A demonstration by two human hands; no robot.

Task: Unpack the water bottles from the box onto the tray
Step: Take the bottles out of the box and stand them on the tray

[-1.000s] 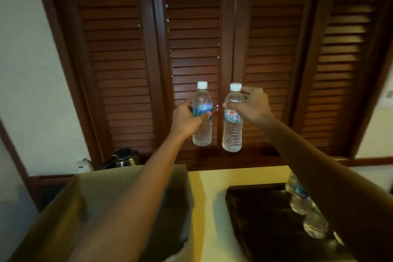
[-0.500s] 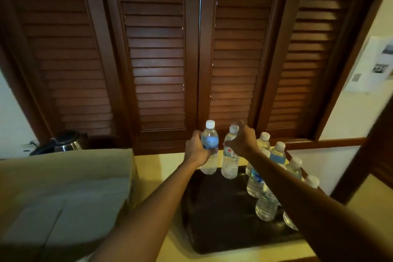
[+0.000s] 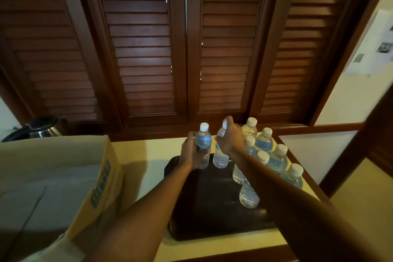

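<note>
Hands are bringing two clear plastic water bottles to the dark rectangular tray's (image 3: 204, 208) far edge; left hand (image 3: 191, 154) is wrapping the blue-labelled bottle (image 3: 203, 147); right hand (image 3: 230, 140) is clasping the second bottle (image 3: 221, 158); next comes setting both upright, clear of the standing bottles (image 3: 276, 158), then releasing.

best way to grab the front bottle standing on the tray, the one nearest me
Take the nearest bottle around its ribbed lower body, coming in from the left over the bare part of the tray. It stands upright, that side is free, other bottles crowd its right and back, and the right forearm hides its cap and upper part.
</note>
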